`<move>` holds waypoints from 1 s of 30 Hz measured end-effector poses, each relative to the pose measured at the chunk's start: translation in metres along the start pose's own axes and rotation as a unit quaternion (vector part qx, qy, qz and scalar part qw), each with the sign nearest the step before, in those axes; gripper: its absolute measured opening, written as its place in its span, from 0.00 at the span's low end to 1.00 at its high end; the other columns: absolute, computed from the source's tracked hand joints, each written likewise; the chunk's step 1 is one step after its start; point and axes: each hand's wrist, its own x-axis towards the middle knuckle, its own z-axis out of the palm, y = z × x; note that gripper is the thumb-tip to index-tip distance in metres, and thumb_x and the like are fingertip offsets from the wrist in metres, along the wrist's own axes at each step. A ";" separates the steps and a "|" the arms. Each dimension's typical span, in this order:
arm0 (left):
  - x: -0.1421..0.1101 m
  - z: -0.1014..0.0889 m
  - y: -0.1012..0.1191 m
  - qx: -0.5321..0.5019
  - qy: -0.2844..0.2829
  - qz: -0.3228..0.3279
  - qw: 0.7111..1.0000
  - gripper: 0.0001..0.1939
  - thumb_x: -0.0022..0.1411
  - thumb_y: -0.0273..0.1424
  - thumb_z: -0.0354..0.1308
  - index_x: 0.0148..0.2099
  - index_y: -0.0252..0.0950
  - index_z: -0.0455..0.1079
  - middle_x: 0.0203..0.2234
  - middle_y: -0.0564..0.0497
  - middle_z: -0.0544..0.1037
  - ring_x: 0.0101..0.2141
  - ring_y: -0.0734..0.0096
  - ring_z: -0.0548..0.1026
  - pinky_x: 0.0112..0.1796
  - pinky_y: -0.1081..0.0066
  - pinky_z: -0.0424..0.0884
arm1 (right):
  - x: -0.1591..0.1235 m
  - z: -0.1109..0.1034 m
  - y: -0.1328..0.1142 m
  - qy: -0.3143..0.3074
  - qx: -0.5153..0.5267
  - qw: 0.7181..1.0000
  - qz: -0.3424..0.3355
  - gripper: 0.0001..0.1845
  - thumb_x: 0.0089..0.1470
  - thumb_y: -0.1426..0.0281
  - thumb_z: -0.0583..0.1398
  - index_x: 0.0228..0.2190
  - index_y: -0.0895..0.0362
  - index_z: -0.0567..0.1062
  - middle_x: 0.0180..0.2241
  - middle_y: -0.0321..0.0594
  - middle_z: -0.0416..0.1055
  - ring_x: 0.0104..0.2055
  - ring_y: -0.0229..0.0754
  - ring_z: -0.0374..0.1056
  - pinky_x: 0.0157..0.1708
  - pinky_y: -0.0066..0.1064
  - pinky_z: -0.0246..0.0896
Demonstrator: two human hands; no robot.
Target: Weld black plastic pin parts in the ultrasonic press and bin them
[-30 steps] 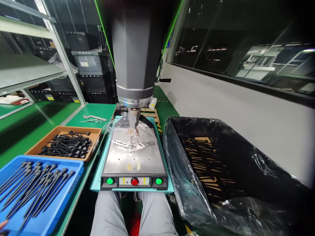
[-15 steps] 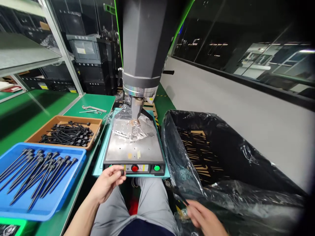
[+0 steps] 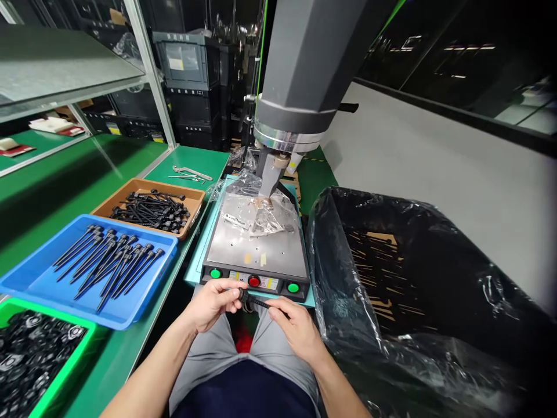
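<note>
My left hand (image 3: 215,302) is closed, thumb and fingers pinching a small black part (image 3: 242,294). My right hand (image 3: 298,328) grips a thin black rod (image 3: 261,303) by its shaft, and the rod's thick head end meets the black part at my left fingertips. Whether the two are joined cannot be made out. Both hands are above my lap, just in front of the press base (image 3: 261,249) with its red button (image 3: 253,281) and green buttons. The press head (image 3: 274,168) stands above a fixture wrapped in clear film.
To the left are a blue tray (image 3: 26,278) of black rods, a brown tray (image 3: 108,197) of similar pieces and a green bin (image 3: 65,377) of small black parts. Wrenches (image 3: 191,173) lie behind. At right stands a box lined with black plastic (image 3: 343,290), rods inside.
My right hand has come up and left from beside the lined box, bringing the rod to the small part in my left hand. The view has turned left and down.
</note>
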 end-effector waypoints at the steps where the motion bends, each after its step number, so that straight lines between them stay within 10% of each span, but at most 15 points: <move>1: 0.001 0.000 0.000 -0.002 -0.002 -0.004 1.000 0.19 0.50 0.33 0.71 0.44 0.30 0.78 0.25 0.47 0.77 0.25 0.77 0.73 0.26 0.79 0.68 | 0.000 0.000 0.001 0.008 -0.008 1.000 -0.007 0.14 0.62 0.63 0.54 0.41 0.54 0.79 0.35 0.40 0.75 0.37 0.43 0.70 0.39 0.32 0.63; 19: 0.009 -0.005 0.006 -0.053 0.008 -0.097 0.994 0.20 0.47 0.27 0.73 0.43 0.25 0.76 0.23 0.46 0.78 0.24 0.75 0.77 0.27 0.79 0.74 | -0.007 0.008 0.017 0.078 -0.120 0.983 -0.111 0.15 0.65 0.66 0.52 0.46 0.53 0.77 0.37 0.42 0.76 0.38 0.44 0.72 0.40 0.33 0.67; 30: 0.018 0.002 -0.002 0.157 0.040 0.072 0.984 0.23 0.51 0.41 0.68 0.45 0.30 0.75 0.26 0.48 0.77 0.27 0.71 0.75 0.32 0.70 0.72 | 0.006 0.006 0.024 0.027 -0.028 0.999 -0.018 0.16 0.64 0.62 0.52 0.41 0.52 0.78 0.33 0.40 0.74 0.34 0.43 0.71 0.36 0.31 0.65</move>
